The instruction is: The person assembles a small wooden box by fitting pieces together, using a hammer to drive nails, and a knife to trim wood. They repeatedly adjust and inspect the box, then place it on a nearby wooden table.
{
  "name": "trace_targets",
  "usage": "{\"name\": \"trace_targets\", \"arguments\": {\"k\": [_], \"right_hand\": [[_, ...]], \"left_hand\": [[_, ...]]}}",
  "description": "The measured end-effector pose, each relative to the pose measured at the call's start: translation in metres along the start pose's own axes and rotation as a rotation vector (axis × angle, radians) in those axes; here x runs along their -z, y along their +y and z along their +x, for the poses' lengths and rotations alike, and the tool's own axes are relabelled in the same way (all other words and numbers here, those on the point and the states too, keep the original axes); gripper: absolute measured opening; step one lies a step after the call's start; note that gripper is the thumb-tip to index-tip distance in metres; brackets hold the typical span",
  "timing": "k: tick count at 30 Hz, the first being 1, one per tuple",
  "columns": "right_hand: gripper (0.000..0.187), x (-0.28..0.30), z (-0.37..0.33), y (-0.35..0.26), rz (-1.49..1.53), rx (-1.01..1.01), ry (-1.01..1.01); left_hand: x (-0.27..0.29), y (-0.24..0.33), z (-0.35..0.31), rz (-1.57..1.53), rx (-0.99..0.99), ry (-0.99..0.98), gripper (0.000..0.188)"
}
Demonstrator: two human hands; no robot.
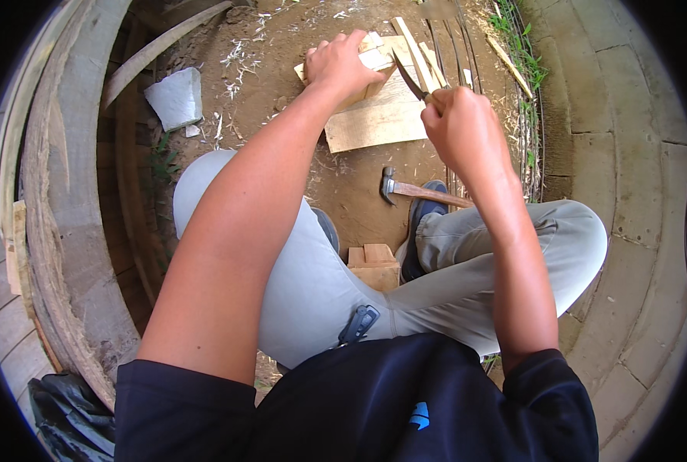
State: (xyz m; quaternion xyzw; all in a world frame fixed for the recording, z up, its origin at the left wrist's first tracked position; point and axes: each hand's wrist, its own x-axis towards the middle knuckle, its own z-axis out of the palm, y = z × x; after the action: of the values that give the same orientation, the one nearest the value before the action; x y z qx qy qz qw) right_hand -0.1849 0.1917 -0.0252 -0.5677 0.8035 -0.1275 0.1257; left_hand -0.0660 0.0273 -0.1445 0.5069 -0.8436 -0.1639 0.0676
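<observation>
Your left hand (339, 68) grips the wooden block (372, 58) at the far middle, thumb spread away from the fingers; your right hand (466, 123) has its fingers curled tight around the knife (410, 79), its blade pointing far-left beside the block. A flat board (374, 127) lies under them, its near edge facing bare dirt (351, 185). The hammer (424, 195) lies nearer, right of that open ground; a wall (582, 165) bounds the far right. Your right fist hides most of the knife's handle; whether the blade touches the block, you cannot tell.
</observation>
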Motion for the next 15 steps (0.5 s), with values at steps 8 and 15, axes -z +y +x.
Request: {"name": "trace_targets", "arguments": {"k": [8, 15], "right_hand": [[0.022, 0.033, 0.053, -0.016, -0.154, 0.045, -0.136], [0.037, 0.059, 0.102, -0.026, -0.589, 0.381, -0.412]], "left_hand": [[-0.004, -0.004, -0.001, -0.026, -0.003, 0.017, 0.087], [-0.006, -0.003, -0.002, 0.000, 0.011, 0.005, 0.085]]}}
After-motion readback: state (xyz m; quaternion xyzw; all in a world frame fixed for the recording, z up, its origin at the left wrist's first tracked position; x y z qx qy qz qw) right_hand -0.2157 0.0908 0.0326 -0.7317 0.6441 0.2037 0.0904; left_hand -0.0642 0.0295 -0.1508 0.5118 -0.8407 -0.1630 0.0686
